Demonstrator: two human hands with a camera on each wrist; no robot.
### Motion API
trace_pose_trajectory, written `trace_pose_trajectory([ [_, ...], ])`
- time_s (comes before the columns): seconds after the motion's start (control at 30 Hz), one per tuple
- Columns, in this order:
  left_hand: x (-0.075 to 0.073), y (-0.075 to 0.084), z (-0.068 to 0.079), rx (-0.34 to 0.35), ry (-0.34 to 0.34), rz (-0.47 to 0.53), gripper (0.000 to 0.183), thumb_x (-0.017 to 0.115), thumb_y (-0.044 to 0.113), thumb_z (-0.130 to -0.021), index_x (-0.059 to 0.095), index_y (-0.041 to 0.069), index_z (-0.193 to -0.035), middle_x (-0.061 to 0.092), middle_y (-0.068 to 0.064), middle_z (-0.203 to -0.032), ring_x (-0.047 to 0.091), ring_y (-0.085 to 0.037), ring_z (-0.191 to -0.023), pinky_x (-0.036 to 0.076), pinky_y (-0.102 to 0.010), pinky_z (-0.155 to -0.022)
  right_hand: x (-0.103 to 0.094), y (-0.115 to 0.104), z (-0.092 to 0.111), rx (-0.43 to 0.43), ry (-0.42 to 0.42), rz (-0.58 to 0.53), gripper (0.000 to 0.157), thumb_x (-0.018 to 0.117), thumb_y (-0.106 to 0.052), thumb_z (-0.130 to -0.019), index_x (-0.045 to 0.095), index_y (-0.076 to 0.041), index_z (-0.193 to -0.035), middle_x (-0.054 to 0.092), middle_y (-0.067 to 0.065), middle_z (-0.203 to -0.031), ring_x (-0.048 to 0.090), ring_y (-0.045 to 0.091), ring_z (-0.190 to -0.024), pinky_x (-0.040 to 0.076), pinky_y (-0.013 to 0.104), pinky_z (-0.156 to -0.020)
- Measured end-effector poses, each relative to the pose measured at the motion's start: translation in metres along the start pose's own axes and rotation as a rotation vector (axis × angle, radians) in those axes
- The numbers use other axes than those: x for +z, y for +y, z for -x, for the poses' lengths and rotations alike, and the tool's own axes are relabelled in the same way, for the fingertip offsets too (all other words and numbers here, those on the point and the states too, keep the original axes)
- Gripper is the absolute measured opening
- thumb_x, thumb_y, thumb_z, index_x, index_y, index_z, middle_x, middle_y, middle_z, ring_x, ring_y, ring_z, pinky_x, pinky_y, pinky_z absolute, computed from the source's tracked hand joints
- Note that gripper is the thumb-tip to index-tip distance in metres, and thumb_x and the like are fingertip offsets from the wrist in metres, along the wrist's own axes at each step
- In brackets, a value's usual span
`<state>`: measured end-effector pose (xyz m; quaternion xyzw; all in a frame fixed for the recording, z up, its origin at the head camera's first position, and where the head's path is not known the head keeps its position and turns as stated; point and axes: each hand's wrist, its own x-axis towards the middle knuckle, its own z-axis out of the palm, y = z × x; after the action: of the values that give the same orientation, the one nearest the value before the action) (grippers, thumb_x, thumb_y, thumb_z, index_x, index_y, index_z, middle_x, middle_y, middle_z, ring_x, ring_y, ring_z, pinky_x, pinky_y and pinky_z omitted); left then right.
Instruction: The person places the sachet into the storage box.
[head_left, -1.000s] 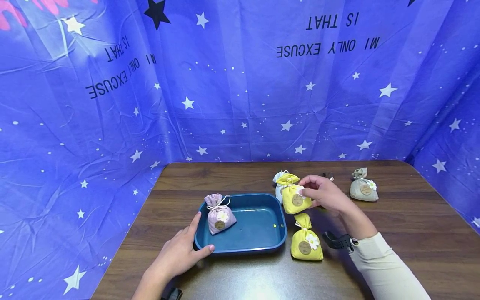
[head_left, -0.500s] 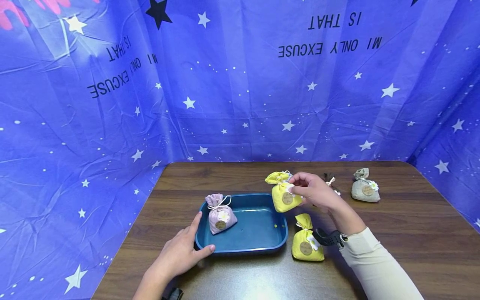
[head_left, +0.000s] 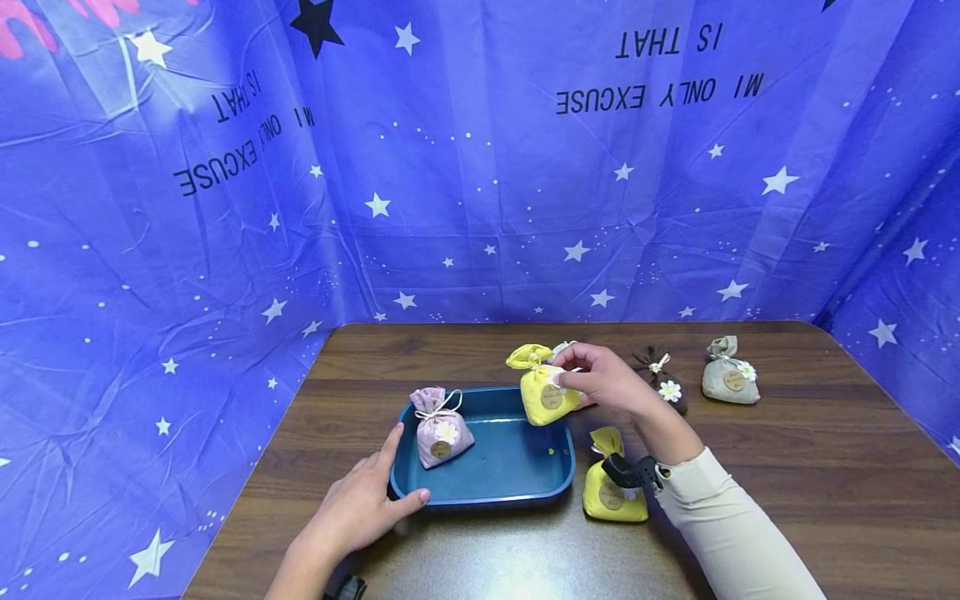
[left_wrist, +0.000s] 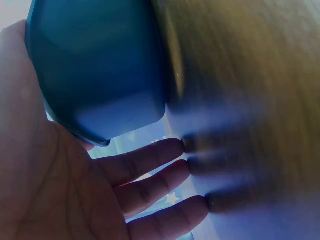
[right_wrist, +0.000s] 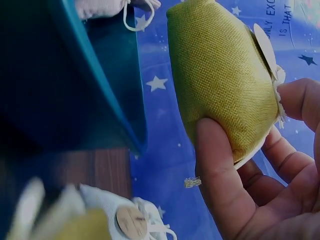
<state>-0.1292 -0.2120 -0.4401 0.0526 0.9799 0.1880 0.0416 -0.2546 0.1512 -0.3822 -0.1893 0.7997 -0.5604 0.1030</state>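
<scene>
My right hand (head_left: 603,382) pinches a yellow drawstring sachet (head_left: 545,397) by its side, thumb on the front near its white flower and fingers behind. The sachet is held up over the back right corner of a dark teal plastic tray (head_left: 480,502). In the right wrist view the yellow sachet's woven cloth (right_wrist: 220,75) shows close up, between thumb and fingers. My left hand (head_left: 360,500) rests at the tray's left end, thumb at the front rim and fingers spread along the side. In the left wrist view three fingertips touch the table. A lilac sachet (head_left: 442,437) sits inside the tray's left part.
A second yellow sachet (head_left: 615,500) stands right of the tray, partly covered by the wrist strap (head_left: 633,473). Further back are a brown sachet (head_left: 663,383) and a grey-beige sachet (head_left: 730,379). A pale blue sachet (right_wrist: 107,202) is mostly hidden behind the held one in the head view.
My right hand has carried the yellow sachet leftward, from beside the tray to over its back right corner. The brown sachet has come into view. My left hand has stayed put.
</scene>
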Motion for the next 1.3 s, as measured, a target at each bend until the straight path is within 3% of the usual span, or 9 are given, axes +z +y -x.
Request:
trace_pose_trajectory([
  [0.13,0.000,0.000,0.000,0.009,0.007,0.001,0.105,0.064,0.071,-0.082,0.020,0.018,-0.160,0.054,-0.018,-0.141,0.054,-0.037,-0.124,0.045,-0.061,-0.092,0.010,-0.002,-0.003,0.001,-0.010,-0.044,0.021,0.066,-0.007,-0.090,0.062,0.004,-0.108,0.061,0.012,-0.100,0.059,0.016,-0.077,0.053,0.030,-0.055],
  [0.3,0.000,0.000,0.000,0.028,0.028,0.003,0.104,0.067,0.068,-0.081,0.022,0.015,-0.159,0.055,-0.020,-0.138,0.055,-0.038,-0.123,0.047,-0.060,-0.090,0.020,-0.008,-0.006,0.003,-0.024,-0.078,0.017,0.064,-0.004,-0.090,0.062,0.003,-0.105,0.060,0.014,-0.098,0.061,0.019,-0.077,0.056,0.036,-0.058],
  [0.47,-0.001,0.001,0.000,0.025,0.020,0.011,0.105,0.067,0.069,-0.081,0.021,0.016,-0.159,0.055,-0.020,-0.139,0.054,-0.038,-0.124,0.047,-0.060,-0.090,0.028,-0.011,-0.011,-0.003,-0.041,-0.023,0.015,0.065,-0.006,-0.089,0.064,-0.001,-0.103,0.063,0.010,-0.092,0.060,0.020,-0.076,0.056,0.040,-0.056],
  [0.67,0.000,0.000,0.000,0.018,0.011,0.008,0.105,0.065,0.071,-0.081,0.021,0.016,-0.160,0.054,-0.020,-0.140,0.053,-0.038,-0.125,0.046,-0.060,-0.091,0.036,-0.016,-0.018,-0.008,-0.057,0.012,0.015,0.067,-0.008,-0.089,0.066,-0.003,-0.103,0.065,0.008,-0.092,0.061,0.019,-0.075,0.054,0.038,-0.054],
  [1.07,-0.001,0.000,0.000,0.020,0.012,0.009,0.105,0.065,0.071,-0.081,0.021,0.016,-0.160,0.055,-0.019,-0.139,0.054,-0.036,-0.123,0.047,-0.059,-0.090,0.055,-0.022,-0.035,-0.017,-0.084,-0.048,0.017,0.067,-0.004,-0.087,0.065,0.002,-0.102,0.063,0.011,-0.092,0.062,0.019,-0.076,0.057,0.053,-0.061],
  [1.3,-0.001,0.000,0.001,0.020,0.016,0.010,0.105,0.065,0.070,-0.081,0.021,0.016,-0.160,0.055,-0.019,-0.139,0.054,-0.036,-0.123,0.047,-0.059,-0.089,0.066,-0.022,-0.045,-0.018,-0.104,-0.076,0.015,0.066,-0.001,-0.085,0.064,0.002,-0.100,0.062,0.011,-0.090,0.062,0.019,-0.075,0.057,0.043,-0.055],
])
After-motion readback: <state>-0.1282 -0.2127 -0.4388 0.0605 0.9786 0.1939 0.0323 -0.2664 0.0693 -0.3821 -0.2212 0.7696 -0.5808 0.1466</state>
